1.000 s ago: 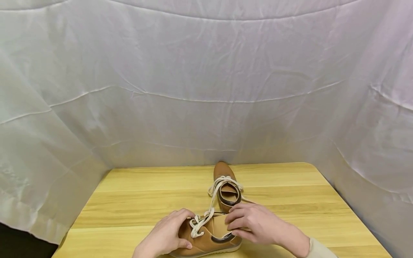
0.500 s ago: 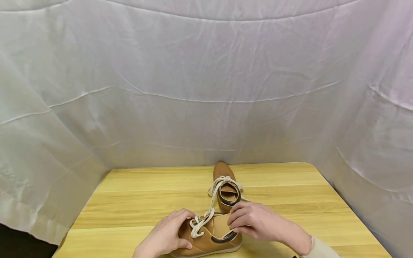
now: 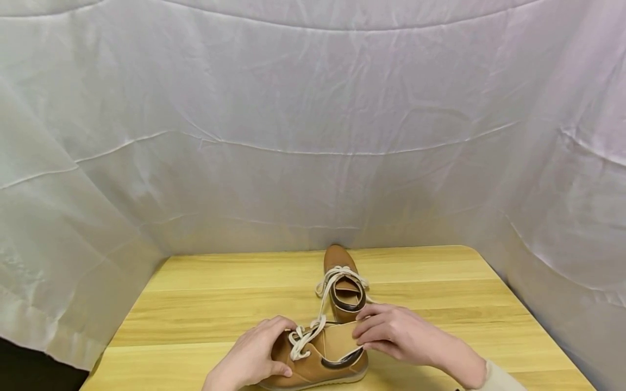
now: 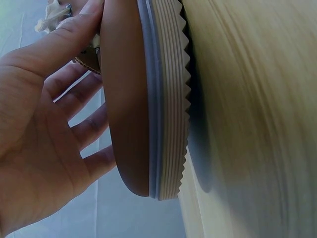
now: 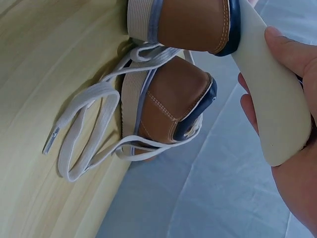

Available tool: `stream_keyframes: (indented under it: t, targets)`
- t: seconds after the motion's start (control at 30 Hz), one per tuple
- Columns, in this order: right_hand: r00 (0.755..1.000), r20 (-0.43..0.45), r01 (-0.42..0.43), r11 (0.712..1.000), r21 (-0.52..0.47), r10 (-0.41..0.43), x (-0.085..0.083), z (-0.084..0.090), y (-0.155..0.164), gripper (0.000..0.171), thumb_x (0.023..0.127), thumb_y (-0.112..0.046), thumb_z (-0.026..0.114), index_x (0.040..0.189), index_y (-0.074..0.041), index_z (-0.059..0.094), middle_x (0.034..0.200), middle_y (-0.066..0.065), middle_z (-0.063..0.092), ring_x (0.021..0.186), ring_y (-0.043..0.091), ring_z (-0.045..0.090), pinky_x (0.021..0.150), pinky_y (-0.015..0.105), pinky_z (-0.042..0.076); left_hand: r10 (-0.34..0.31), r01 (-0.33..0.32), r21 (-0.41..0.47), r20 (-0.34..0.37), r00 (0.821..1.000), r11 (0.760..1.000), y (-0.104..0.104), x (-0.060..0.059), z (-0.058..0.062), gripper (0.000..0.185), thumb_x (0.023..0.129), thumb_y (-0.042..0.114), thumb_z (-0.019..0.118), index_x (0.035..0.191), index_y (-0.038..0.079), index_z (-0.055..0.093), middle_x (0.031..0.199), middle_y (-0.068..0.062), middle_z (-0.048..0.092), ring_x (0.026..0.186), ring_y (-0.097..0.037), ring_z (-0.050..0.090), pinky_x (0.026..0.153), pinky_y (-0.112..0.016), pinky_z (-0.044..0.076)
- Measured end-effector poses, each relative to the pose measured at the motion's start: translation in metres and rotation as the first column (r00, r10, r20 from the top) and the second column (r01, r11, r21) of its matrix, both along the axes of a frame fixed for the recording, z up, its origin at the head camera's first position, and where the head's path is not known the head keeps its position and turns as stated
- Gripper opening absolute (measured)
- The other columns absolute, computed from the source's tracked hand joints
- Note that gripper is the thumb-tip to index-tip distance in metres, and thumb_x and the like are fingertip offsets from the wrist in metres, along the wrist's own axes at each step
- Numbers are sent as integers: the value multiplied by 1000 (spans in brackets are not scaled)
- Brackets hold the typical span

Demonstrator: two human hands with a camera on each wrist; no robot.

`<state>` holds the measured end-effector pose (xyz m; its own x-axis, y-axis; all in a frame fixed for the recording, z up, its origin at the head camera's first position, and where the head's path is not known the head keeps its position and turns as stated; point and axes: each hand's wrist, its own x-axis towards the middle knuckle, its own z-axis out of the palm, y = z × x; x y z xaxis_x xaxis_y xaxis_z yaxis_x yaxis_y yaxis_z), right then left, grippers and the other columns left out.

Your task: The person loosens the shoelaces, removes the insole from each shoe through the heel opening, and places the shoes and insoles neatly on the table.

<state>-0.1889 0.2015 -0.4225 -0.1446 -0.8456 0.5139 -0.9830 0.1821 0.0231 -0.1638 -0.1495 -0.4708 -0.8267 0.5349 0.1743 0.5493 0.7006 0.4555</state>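
Tan shoe [image 3: 318,361], cream laces [image 3: 305,336], dark collar, ribbed sole.

The near shoe [image 3: 318,361] is partly hidden in the head view: the left hand [image 3: 251,358] covers its toe, and the right hand [image 3: 398,336] covers the heel edge. Both forearms are cut off by the bottom edge. In the left wrist view the desk [image 4: 257,119] is blurred. In the right wrist view the insole [image 5: 270,94] hides most of the right fingers [image 5: 290,47].
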Motion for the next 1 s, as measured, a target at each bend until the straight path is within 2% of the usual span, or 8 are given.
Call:
stream_keyframes:
  t: [0.07,0.17,0.27,0.47,0.67,1.0]
  targets:
    - [1000,0,9,1000,-3,-9,1,1,2,17,89,-14,81,106,-17,79,113,-10,75,112,19,68,109,35,50,-1,1,-1,1,1000,1000,0,0,1,72,70,37,96,132,29,61,131,18,62,122,-15,60,96,-50,54]
    - [999,39,28,1000,-2,-28,2,2,6,16,90,-13,80,106,-17,80,114,-10,75,113,20,68,117,29,41,-2,2,-4,1,1000,1000,1,0,2,71,70,37,96,132,30,61,131,18,62,122,-15,60,96,-51,54]
    - [996,78,44,999,2,-44,4,3,9,15,91,-12,79,105,-17,80,114,-11,75,114,21,68,119,25,36,-3,3,-8,4,1000,1000,1,0,2,71,70,37,96,132,30,61,132,17,62,122,-15,60,97,-51,53]
    - [996,74,53,999,2,-53,6,5,15,12,94,-14,77,105,-17,79,114,-10,75,113,19,68,111,28,46,0,0,-9,23,1000,1000,1,1,3,71,70,38,95,132,30,61,132,18,62,123,-15,60,97,-52,53]
    - [995,86,56,998,-3,-55,9,6,22,11,97,-14,73,105,-18,79,117,-8,75,113,20,68,103,26,51,-1,1,-7,26,1000,1000,1,1,3,71,70,37,95,132,30,61,133,18,62,123,-15,59,97,-52,53]
    - [989,136,59,998,-34,-54,12,8,32,14,95,-10,75,107,-17,78,117,-6,75,114,20,67,103,23,50,-1,1,-10,21,1000,1000,1,1,2,71,71,37,95,132,30,60,134,17,62,124,-15,59,99,-54,52]
